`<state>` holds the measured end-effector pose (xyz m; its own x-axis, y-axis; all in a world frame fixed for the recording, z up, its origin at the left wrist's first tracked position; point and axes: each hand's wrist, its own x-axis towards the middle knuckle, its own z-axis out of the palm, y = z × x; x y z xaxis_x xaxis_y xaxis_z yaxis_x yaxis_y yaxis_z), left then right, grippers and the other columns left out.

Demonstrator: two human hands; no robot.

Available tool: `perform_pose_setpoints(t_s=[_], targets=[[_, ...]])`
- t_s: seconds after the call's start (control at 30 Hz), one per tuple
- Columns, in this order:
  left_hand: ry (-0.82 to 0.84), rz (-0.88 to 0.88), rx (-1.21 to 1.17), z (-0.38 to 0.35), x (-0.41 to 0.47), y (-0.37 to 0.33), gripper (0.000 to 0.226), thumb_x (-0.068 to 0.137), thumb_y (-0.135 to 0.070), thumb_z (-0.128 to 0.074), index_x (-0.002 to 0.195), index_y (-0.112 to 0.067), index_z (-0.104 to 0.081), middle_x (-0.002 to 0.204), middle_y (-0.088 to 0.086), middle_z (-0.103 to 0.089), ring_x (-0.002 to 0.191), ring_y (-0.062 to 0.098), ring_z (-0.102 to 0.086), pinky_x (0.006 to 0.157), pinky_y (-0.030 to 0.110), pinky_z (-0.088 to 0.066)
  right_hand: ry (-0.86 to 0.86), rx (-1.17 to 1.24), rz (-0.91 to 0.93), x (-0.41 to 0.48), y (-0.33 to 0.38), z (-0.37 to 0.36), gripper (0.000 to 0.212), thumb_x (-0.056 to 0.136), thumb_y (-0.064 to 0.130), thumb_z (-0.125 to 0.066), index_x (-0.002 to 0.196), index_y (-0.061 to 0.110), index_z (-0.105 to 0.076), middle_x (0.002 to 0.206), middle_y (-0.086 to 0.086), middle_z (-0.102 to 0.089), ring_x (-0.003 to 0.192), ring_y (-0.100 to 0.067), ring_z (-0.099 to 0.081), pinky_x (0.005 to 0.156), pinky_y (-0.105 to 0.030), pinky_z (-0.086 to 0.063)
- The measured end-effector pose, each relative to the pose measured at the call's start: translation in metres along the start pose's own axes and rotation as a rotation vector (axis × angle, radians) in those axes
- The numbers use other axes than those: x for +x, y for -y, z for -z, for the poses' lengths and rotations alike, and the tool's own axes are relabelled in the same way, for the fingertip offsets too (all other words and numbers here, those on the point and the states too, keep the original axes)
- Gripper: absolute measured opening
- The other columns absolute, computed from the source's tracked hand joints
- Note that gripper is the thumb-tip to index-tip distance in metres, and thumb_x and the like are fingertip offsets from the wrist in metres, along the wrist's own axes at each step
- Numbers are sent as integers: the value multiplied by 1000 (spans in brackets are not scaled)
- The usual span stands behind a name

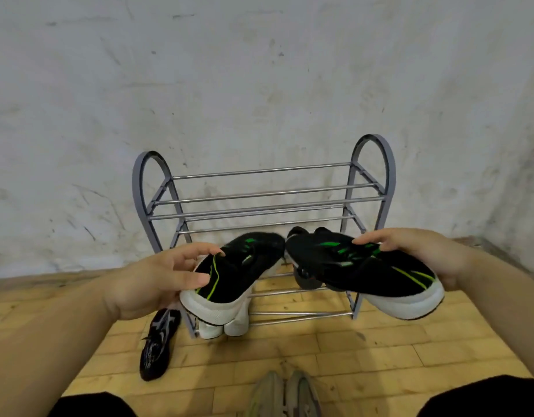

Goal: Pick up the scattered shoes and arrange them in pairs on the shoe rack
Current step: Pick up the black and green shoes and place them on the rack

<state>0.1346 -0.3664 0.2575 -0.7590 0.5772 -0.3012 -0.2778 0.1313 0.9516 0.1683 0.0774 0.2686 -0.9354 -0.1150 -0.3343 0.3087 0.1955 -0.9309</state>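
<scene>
Before the shoe rack (259, 192), seemingly light, pliable black shoes (359, 267) were gripped heelward by left hand (152, 284) and right hand (422, 254).

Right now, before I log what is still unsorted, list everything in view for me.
shoe rack: one, grey metal, on the floor against the wall
left sneaker: one, black with green marks and a white sole, held up before the rack
right sneaker: one, same colours, held up beside it
black shoe: one, black with pale markings, on the floor left of the rack
grey shoes: two, grey-olive, side by side at the bottom edge; cannot tell if worn
floor: yellowish wood
wall: white, scuffed, behind the rack
dark clothing: black, bottom corners
left hand: one, grips the left sneaker
right hand: one, grips the right sneaker
</scene>
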Motion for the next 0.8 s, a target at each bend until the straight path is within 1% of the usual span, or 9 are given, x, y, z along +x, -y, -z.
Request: perform_pose_setpoints(t_s=[0.07,0.2,0.33,0.43,0.5,0.63,0.7,0.77,0.8], targets=[[1,73,27,-2,-4,5,53,82,-10,-76,132,-22,-64,136,27,-56,94,34,-67,71,40,-59,1,-53,-24,5,-5,-15,40,97,6,-45,113,18,-80,116,-12,-76,103,-32,-73,81,-37,-57],[-23,158,70,-6,-7,14,53,85,-6,-79,133,-21,-63,132,33,-53,100,36,-67,75,45,-61,7,-95,-31,23,-11,-46,39,96,7,-50,116,24,-78,120,-8,-74,107,-27,-73,88,-38,-58],[-76,135,98,-6,-7,17,57,84,-6,-74,136,-19,-55,115,18,-63,86,29,-69,66,40,-60,13,-107,-35,44,-9,-75,44,92,3,-49,119,27,-75,121,-8,-72,106,-25,-73,90,-39,-60],[-119,144,53,6,-10,23,55,85,2,-72,134,-16,-53,102,10,-71,83,27,-71,66,41,-61,20,-101,-63,59,-6,-89,45,90,2,-46,114,26,-77,119,-10,-72,103,-27,-73,82,-38,-60],[-104,189,35,20,-14,31,55,87,2,-72,135,-15,-53,105,12,-68,85,27,-69,71,41,-60,41,-97,-102,66,-6,-94,46,89,2,-46,110,24,-80,118,-12,-72,100,-29,-74,76,-35,-60],[-114,307,132,45,-19,52,52,88,-3,-76,134,-20,-58,118,22,-56,97,33,-66,87,49,-58,106,-186,-183,81,-16,-108,43,90,2,-49,106,24,-82,112,-9,-76,98,-28,-75,76,-33,-60],[-105,336,161,51,-17,64,52,91,-2,-74,135,-20,-55,127,27,-51,91,26,-70,78,40,-60,130,-204,-204,93,-29,-122,45,90,0,-49,112,23,-80,118,-9,-73,103,-28,-73,79,-34,-60],[-116,344,201,58,-11,76,51,93,-1,-70,135,-23,-52,126,22,-51,79,15,-71,68,29,-57,140,-168,-213,108,-44,-139,49,92,-4,-45,123,23,-72,128,-7,-65,109,-25,-68,82,-33,-60],[-136,344,219,64,-8,83,51,94,-2,-70,135,-25,-51,126,18,-52,79,14,-70,67,27,-56,147,-143,-220,116,-54,-149,51,94,-5,-42,130,23,-66,132,-7,-61,113,-24,-64,85,-33,-58]])
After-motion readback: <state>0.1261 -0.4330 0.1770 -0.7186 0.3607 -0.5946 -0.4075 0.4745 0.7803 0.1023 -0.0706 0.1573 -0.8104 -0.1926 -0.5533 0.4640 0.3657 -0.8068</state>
